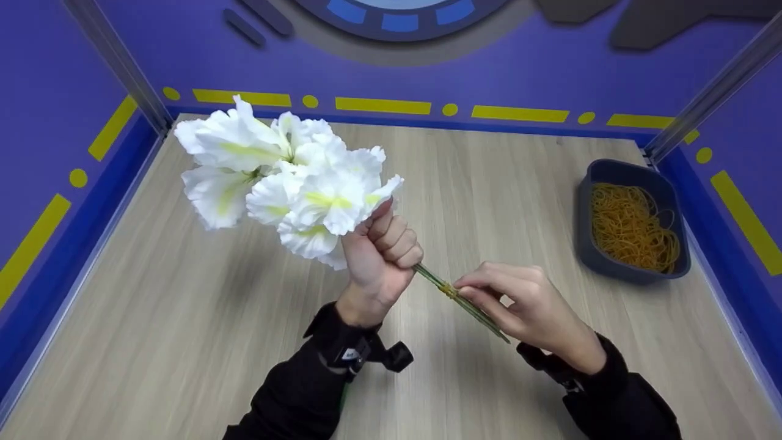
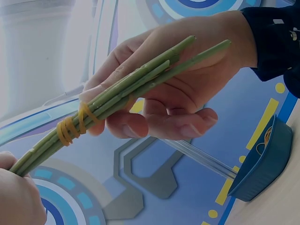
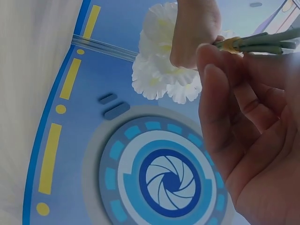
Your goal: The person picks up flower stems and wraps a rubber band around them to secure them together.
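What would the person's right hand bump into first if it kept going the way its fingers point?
The right hand points up-left along the green stems, its fingertips at the yellow rubber band. Going straight on, it would probably first meet the left hand gripping the stems, then the white flowers.

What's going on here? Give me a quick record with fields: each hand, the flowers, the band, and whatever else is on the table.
Left hand: grips the stems just under the blooms, fist closed round them.
Right hand: fingertips pinch the stems at the band.
Flowers: bunch of white artificial flowers, held up above the wooden table.
Stems: green, bundled together.
Rubber band: yellow, wound several times round the stems.
Tray: dark blue, at the right, full of yellow rubber bands.
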Available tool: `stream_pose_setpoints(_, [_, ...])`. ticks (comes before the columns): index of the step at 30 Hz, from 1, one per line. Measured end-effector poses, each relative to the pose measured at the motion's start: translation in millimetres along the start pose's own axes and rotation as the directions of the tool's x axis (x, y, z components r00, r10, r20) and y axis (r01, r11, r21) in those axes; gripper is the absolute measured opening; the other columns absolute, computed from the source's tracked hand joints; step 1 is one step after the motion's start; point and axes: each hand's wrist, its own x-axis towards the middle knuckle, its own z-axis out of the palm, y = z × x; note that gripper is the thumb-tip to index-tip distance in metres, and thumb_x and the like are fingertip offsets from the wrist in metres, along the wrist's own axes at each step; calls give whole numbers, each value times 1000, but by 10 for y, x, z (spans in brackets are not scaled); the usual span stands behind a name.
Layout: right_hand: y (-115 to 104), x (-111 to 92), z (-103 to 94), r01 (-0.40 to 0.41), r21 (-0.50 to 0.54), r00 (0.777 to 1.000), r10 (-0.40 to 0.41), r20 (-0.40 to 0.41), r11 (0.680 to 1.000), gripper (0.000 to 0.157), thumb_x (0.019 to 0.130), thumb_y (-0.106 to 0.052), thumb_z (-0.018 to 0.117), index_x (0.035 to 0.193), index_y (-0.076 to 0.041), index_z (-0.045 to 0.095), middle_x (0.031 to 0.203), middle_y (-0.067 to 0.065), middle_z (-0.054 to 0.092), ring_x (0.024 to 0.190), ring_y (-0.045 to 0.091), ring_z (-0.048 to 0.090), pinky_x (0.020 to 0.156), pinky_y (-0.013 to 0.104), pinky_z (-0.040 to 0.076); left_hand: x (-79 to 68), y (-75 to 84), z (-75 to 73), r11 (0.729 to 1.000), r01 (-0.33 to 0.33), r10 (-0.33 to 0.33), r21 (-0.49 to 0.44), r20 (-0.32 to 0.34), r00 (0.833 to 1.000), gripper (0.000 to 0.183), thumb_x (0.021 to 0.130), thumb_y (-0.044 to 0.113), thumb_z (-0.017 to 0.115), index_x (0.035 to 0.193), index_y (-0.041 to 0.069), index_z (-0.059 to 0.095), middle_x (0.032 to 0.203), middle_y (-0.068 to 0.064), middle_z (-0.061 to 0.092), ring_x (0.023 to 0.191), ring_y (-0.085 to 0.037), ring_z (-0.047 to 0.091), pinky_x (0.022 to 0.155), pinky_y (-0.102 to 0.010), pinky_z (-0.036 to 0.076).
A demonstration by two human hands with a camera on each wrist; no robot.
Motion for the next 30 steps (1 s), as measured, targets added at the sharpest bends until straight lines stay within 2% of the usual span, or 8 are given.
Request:
stream_pose_setpoints(5, [-2, -15, -15, -46, -10, 999, 47, 14, 999, 11, 99, -7, 65, 107, -7, 71, 84, -3, 67, 64, 1, 57, 56, 13, 48, 11, 7, -11, 1000, -17, 17, -5, -9, 1000, 56, 91, 20, 65, 61, 20, 18, 52, 10, 16, 43, -3, 11, 41, -19, 7])
stream_pose_setpoints(11, [-26, -49, -7, -128, -14, 990, 129, 64, 992, 21, 96, -5, 68, 116, -10, 71, 87, -7, 66, 61, 0, 52, 53, 13, 44, 13, 5, -15, 1000, -18, 18, -3, -31, 999, 56, 91, 19, 65, 61, 20, 18, 52, 10, 16, 43, -3, 13, 42, -19, 7])
stream_pose_setpoints(17, [-40, -68, 29, -157, -20, 983, 159, 97, 987, 23, 91, -1, 72, 111, -12, 71, 81, -10, 59, 59, 2, 47, 51, 11, 38, 21, 11, -26, 1000, -20, 21, 14, -64, 998, 55, 90, 20, 66, 61, 21, 19, 52, 10, 17, 42, -3, 14, 41, -18, 8])
stream_pose_setpoints(27, [-58, -77, 71, -237, -25, 961, 238, 143, 971, 19, 93, -7, 72, 110, -16, 70, 74, -14, 56, 58, -3, 47, 50, 11, 39, 24, -35, -35, 999, -10, 14, 44, -84, 996, 53, 90, 19, 63, 62, 20, 19, 52, 11, 18, 42, -2, 14, 41, -18, 8])
stream_pose_setpoints(30, [-58, -75, 87, -235, -24, 961, 235, 147, 972, 20, 94, -6, 71, 110, -17, 69, 71, -15, 53, 57, -3, 45, 49, 11, 38, 23, -51, -40, 999, -4, 8, 50, -90, 996, 52, 91, 18, 62, 62, 20, 19, 52, 11, 18, 42, -2, 14, 41, -18, 9])
